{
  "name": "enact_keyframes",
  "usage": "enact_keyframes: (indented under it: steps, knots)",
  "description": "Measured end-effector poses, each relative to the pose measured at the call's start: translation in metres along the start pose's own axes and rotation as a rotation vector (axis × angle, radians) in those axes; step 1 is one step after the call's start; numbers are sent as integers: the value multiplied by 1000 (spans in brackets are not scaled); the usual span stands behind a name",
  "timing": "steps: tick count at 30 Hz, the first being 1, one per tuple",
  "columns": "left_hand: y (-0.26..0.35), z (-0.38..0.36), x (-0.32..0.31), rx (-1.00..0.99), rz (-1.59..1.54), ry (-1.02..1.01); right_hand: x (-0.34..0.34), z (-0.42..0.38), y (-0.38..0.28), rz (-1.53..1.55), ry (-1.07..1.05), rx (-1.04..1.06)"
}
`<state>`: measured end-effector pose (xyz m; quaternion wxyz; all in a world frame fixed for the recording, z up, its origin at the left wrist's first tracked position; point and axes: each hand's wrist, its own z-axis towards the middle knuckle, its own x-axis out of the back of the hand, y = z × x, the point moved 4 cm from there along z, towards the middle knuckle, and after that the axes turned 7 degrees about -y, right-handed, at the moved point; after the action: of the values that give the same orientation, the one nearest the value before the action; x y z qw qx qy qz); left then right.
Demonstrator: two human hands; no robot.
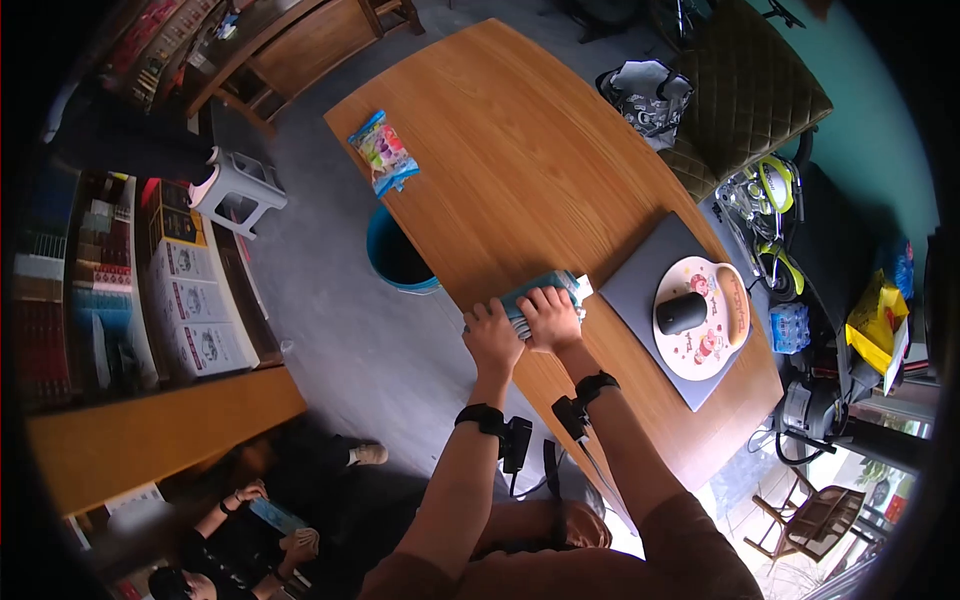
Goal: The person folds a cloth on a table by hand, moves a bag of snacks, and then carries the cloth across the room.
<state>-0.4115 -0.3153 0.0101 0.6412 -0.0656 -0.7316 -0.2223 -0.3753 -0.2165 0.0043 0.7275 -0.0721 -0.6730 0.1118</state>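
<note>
At the near edge of the wooden table (pixel 480 120) lies a teal and grey folded bundle, cloth-like, with a white tag (pixel 584 287) at its right end. My left hand (pixel 493 335) grips the bundle's left end, fingers curled over it. Close beside it, my right hand (pixel 552 318) presses on the bundle (pixel 540 283) with bent fingers. Much of it is hidden beneath both hands, so its exact kind cannot be made out. Farther left on the table lies a colourful plastic snack bag (pixel 384 152).
Right of my hands are a closed dark laptop (pixel 640 270), a round mouse pad (pixel 690 350) and a black mouse (pixel 682 314). A blue bucket (pixel 385 255) stands below the table's left edge. Another person (pixel 250 530) sits lower left. A grey stool (pixel 240 185) stands farther left.
</note>
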Motion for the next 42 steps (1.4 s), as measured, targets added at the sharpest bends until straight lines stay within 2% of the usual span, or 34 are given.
enact_keyframes:
  steps: [2,5,10,18,27,29,32,38,42]
  knots:
    - [-6,28,4,20,8,49,0,29,6,-1,-27,-8]
    - [-14,73,6,-36,45,18,1,65,17,-46,82,-56]
    - [-12,128,9,-52,32,-43,2,105,37,-20,88,-157]
    - [1,208,7,-231,58,55,6,154,72,-72,254,-278]
    - [21,311,10,-404,124,-31,11,227,123,-123,444,-348]
    - [27,333,14,-421,130,-83,13,241,135,-122,461,-391]
    - [36,364,12,-530,195,-50,17,260,147,-135,465,-498]
    - [44,398,10,-565,192,-138,16,282,164,-148,444,-543]
    - [37,387,13,-575,154,-126,15,280,159,-150,479,-559]
